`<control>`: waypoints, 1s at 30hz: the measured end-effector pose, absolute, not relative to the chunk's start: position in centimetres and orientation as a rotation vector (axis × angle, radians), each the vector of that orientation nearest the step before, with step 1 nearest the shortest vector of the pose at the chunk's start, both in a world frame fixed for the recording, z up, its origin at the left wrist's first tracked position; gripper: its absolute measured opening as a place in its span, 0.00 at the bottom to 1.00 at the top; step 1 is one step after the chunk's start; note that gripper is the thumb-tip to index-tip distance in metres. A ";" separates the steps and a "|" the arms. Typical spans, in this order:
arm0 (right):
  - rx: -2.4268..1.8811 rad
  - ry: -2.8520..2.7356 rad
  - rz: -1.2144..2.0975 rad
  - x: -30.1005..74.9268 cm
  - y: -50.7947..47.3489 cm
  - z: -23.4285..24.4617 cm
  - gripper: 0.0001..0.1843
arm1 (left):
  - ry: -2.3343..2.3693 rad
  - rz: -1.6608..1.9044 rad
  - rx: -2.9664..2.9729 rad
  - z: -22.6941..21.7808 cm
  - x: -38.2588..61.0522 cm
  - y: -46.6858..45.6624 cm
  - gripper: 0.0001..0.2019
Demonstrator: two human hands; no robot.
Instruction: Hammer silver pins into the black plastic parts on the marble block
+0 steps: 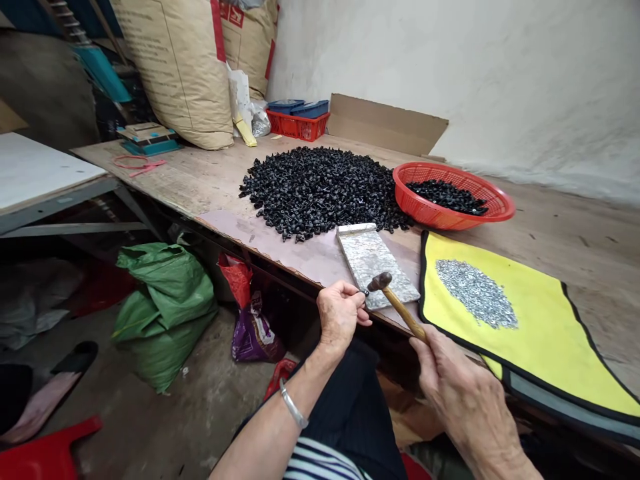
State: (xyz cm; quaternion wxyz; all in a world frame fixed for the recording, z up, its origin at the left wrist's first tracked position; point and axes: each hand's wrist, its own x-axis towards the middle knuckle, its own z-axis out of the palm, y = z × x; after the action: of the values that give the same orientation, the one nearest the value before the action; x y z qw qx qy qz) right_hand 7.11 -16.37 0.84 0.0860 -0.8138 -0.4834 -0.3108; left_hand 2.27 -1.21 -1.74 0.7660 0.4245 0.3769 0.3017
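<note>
My left hand [341, 313] pinches a small black plastic part [365, 292] at the near edge of a worn metal plate [375, 260]. In my right hand [463, 383] is a hammer [400, 310] with a wooden handle, its dark head beside the small part; whether they touch I cannot tell. Behind the plate spreads a large heap of black plastic parts [320, 190]. To the right, small shiny metal pieces [477, 293] lie on a yellow cloth [545, 320] with black edging.
A red plastic basket [500, 207] holds more black parts. At the back stand a red crate [300, 127], a cardboard strip [385, 123] and large paper sacks [175, 67]. A green sack [163, 307] and a purple bag [255, 333] are below the table's left edge.
</note>
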 end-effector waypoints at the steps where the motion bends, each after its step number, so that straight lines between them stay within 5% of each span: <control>1: -2.388 -1.441 -0.928 7.2 -16.5 1.2 0.13 | 0.815 0.655 0.917 -1.8 2.3 -1.2 0.04; 23: -2.372 -1.555 -1.039 6.5 -15.6 1.5 0.12 | 0.820 0.607 0.937 -1.8 2.1 -0.9 0.03; 30: -2.263 -1.352 -1.119 6.1 -16.2 2.4 0.20 | 0.839 0.615 0.888 -1.7 2.3 -0.9 0.04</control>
State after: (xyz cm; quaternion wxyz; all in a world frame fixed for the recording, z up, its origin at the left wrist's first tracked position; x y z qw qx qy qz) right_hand 6.13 -16.17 2.40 0.1384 -0.7827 -0.4674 -0.3869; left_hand 2.33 -0.87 -1.73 0.7752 0.4102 0.3875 0.2840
